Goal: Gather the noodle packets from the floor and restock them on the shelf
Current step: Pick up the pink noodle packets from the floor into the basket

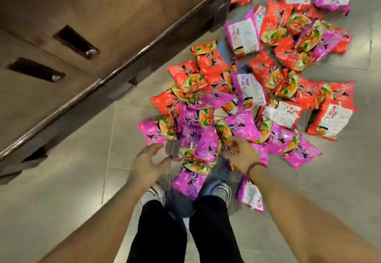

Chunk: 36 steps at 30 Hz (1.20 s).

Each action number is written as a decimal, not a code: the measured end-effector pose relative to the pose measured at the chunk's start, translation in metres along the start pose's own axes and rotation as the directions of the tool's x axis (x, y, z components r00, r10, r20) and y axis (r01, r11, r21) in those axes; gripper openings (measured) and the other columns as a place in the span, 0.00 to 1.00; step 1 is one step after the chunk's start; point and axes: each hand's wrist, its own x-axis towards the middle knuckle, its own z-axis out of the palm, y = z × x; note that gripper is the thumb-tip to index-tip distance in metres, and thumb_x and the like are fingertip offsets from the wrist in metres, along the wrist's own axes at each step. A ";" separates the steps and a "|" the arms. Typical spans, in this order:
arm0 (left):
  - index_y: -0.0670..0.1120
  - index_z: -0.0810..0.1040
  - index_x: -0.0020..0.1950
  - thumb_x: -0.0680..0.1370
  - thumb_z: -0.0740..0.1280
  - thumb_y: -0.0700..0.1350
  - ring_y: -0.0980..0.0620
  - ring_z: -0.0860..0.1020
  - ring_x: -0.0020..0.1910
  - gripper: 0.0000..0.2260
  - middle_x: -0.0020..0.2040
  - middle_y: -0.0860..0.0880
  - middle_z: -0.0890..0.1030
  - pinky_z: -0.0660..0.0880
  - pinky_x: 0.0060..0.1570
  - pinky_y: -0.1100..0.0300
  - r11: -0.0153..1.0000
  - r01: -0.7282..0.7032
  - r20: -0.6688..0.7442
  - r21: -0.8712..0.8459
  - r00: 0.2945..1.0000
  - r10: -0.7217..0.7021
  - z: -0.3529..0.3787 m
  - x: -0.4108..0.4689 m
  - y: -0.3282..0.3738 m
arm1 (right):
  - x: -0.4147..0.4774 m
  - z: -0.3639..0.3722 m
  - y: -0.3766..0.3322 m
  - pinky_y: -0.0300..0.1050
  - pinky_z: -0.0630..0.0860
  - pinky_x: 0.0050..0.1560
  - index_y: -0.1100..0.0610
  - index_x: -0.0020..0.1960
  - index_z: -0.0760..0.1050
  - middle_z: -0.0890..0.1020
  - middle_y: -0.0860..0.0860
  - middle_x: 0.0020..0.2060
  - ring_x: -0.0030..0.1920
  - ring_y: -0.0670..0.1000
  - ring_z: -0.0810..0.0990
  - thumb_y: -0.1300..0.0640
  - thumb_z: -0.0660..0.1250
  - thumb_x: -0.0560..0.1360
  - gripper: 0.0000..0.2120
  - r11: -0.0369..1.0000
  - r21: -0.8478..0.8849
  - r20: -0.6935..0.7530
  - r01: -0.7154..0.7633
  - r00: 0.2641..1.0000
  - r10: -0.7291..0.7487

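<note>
Head view: noodle packets (206, 118) lay piled mid-frame; left hand (149, 160) hovered, fingers apart; right hand (242, 154) curled among them, grip unclear

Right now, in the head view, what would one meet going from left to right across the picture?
The brown wooden unit → left hand → purple packet between the hands → right hand → face-down red packet.

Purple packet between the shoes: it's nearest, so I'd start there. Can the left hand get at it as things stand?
Probably yes. The purple packet lies mostly uncovered, close beside the left hand, with nothing between them. Whether that hand already holds something is too blurred to tell.
</note>
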 end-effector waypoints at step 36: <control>0.51 0.77 0.54 0.71 0.75 0.38 0.49 0.83 0.46 0.15 0.46 0.50 0.85 0.79 0.54 0.48 0.637 0.400 0.183 -0.659 0.907 -0.380 0.076 0.078 -0.123 | 0.133 0.168 0.017 0.54 0.80 0.48 0.52 0.47 0.70 0.79 0.51 0.41 0.40 0.52 0.80 0.51 0.74 0.70 0.14 0.910 0.414 -0.362 0.010 0.919 0.155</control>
